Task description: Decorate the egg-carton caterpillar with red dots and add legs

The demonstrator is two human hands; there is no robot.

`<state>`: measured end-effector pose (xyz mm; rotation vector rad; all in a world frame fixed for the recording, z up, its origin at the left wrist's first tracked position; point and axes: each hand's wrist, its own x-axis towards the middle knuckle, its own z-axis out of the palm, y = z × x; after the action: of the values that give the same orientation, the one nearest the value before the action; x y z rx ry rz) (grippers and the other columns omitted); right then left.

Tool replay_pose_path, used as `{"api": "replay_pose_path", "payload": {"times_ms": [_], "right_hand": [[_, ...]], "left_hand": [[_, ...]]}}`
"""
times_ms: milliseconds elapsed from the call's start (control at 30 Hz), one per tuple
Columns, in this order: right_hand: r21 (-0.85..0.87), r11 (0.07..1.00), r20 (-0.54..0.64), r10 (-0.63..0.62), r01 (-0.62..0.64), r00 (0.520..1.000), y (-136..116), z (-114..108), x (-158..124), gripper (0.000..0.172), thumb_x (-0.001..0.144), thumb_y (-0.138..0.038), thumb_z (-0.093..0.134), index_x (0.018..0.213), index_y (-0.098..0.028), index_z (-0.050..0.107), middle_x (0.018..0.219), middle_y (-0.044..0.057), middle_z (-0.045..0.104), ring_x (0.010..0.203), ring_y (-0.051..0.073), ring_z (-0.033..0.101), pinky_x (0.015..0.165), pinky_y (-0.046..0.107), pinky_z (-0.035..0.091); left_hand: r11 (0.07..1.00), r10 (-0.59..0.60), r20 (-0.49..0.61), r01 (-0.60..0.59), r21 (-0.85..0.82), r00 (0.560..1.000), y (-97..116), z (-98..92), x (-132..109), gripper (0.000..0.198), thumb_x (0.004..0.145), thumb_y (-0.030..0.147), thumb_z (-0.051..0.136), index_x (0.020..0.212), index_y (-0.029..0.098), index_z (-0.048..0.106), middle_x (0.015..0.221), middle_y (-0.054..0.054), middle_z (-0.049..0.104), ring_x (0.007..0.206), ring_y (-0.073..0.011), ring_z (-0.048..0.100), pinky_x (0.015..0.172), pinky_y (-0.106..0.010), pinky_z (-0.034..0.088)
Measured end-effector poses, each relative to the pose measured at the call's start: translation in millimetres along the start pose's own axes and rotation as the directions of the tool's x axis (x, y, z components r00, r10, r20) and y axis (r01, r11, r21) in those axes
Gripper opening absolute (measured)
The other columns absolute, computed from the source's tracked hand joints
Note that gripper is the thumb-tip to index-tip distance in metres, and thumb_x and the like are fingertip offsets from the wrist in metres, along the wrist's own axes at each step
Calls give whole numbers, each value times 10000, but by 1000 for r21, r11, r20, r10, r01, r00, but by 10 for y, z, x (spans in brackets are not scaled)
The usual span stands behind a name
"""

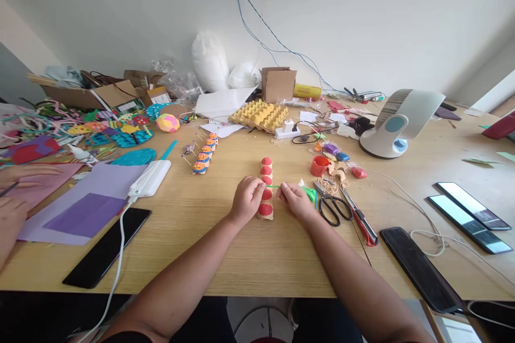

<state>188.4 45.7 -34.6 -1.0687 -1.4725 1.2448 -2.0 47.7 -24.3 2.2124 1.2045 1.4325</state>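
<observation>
A thin green strip, perhaps clay, is stretched between my two hands. My left hand pinches one end and my right hand pinches the other. Beneath it lies an egg-carton strip whose bumps carry red tops. Just beyond my right hand is a bright green lump in clear wrapping. Farther left stands a decorated egg-carton strip in orange, blue and pink, with thin sticks poking out at its side.
Black-handled scissors, a red utility knife and a red cup are right of my hands. A white fan stands behind them. Phones lie on both sides. At the left edge, another person's hands rest over coloured paper. Yellow egg cartons sit at the back.
</observation>
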Motion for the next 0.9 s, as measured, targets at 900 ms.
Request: {"api": "replay_pose_path", "payload": {"times_ms": [900], "right_hand": [[152, 988, -30, 7, -3, 1000, -18, -7, 22, 397, 831, -582, 689, 928, -197, 676, 618, -51, 440, 570, 116, 353, 548, 269, 273]], "left_hand": [[1000, 4, -76, -7, -28, 997, -74, 40, -35, 41, 955, 251, 624, 952, 236, 662, 950, -30, 716, 944, -204, 628, 876, -368, 495]]}}
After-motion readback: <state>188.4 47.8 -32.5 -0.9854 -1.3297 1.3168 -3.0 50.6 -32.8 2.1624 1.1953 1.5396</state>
